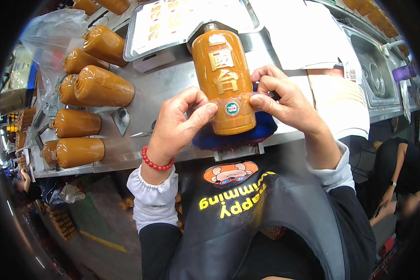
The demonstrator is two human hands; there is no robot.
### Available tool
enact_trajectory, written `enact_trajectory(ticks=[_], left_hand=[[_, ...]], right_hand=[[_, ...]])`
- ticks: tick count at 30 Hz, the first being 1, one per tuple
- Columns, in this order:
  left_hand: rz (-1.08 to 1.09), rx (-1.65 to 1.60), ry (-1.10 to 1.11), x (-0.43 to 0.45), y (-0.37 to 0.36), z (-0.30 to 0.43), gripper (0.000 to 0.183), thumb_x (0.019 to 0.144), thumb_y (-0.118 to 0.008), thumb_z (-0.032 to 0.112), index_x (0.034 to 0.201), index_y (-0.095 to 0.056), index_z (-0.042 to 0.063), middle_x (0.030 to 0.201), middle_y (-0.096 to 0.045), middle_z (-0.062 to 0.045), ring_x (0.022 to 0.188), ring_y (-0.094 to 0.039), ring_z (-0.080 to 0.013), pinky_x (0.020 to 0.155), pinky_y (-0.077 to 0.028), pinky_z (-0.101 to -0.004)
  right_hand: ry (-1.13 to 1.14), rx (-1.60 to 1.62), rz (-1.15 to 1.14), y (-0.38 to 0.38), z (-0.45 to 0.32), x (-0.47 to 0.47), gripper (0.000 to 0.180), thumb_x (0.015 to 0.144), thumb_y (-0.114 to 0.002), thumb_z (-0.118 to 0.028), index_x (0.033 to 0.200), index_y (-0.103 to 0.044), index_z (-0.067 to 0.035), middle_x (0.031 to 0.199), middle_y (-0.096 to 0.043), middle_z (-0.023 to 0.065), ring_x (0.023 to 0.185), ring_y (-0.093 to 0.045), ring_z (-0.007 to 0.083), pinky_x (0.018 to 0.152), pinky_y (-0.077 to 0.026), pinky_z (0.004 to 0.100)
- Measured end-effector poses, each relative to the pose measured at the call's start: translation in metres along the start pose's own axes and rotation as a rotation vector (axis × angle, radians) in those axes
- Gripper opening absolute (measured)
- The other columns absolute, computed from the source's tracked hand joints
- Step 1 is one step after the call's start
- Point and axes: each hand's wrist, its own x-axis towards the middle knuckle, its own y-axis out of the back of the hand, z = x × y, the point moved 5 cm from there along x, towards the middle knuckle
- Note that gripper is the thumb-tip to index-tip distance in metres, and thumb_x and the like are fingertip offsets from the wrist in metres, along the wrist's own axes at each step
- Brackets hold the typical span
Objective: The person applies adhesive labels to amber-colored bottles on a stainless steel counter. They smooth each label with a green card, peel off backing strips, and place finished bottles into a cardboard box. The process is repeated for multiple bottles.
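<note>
An amber-brown glazed bottle lies tilted back on the bench, its neck away from me, in a metal cradle. Large gold characters and a small emblem decorate its front. Across its lower part runs a thin clear decal film with a round green-and-white emblem. Thumb and fingers of my left hand pinch the film's left end against the bottle. At the right end, my right hand pinches the film between thumb and forefinger. A dark blue cloth lies beneath the bottle's base.
Several plain brown bottles occupy the left of the steel bench. Behind stands a metal tray bearing decal sheets. Scissors and a flat metal piece lie left of my hand. Rightward are stacked papers, a sink and a seated person.
</note>
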Motion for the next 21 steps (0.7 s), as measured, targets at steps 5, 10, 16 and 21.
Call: enact_trajectory(ticks=[5, 10, 16, 21], left_hand=[[0.016, 0.048, -0.022, 0.0, 0.0, 0.003, 0.022, 0.095, -0.071, 0.015, 0.083, -0.059, 0.002, 0.072, -0.054, 0.004, 0.068, -0.045, -0.0034, 0.059, -0.039, -0.0221], [0.034, 0.102, -0.047, 0.0, 0.002, 0.001, 0.023, 0.093, -0.073, 0.016, 0.082, -0.058, 0.002, 0.071, -0.053, 0.003, 0.067, -0.045, -0.0042, 0.059, -0.04, -0.023], [0.046, 0.122, -0.119, 0.001, 0.005, 0.0, 0.024, 0.093, -0.074, 0.017, 0.084, -0.058, 0.002, 0.073, -0.054, 0.002, 0.068, -0.046, -0.0056, 0.06, -0.041, -0.0234], [0.038, 0.101, -0.12, 0.0, 0.01, -0.011, 0.029, 0.094, -0.073, 0.025, 0.098, -0.058, 0.001, 0.086, -0.059, -0.002, 0.082, -0.053, -0.0102, 0.075, -0.046, -0.0272]], right_hand=[[-0.025, -0.026, -0.013, 0.0, 0.0, 0.0, 0.031, 0.096, -0.072, -0.026, 0.082, -0.055, -0.004, 0.112, -0.054, 0.011, 0.097, -0.053, 0.018, 0.079, -0.044, 0.0289], [-0.028, -0.006, -0.02, -0.001, 0.002, 0.001, 0.029, 0.095, -0.073, -0.026, 0.083, -0.056, -0.005, 0.113, -0.054, 0.0106, 0.098, -0.052, 0.0183, 0.083, -0.044, 0.0297], [-0.053, 0.051, -0.041, -0.001, 0.003, 0.003, 0.027, 0.094, -0.074, -0.026, 0.085, -0.062, -0.004, 0.11, -0.053, 0.009, 0.104, -0.055, 0.0203, 0.089, -0.046, 0.0316], [-0.074, 0.103, -0.061, -0.002, 0.009, 0.004, 0.028, 0.094, -0.074, -0.028, 0.086, -0.063, -0.004, 0.112, -0.052, 0.0082, 0.105, -0.055, 0.0188, 0.089, -0.046, 0.0311]])
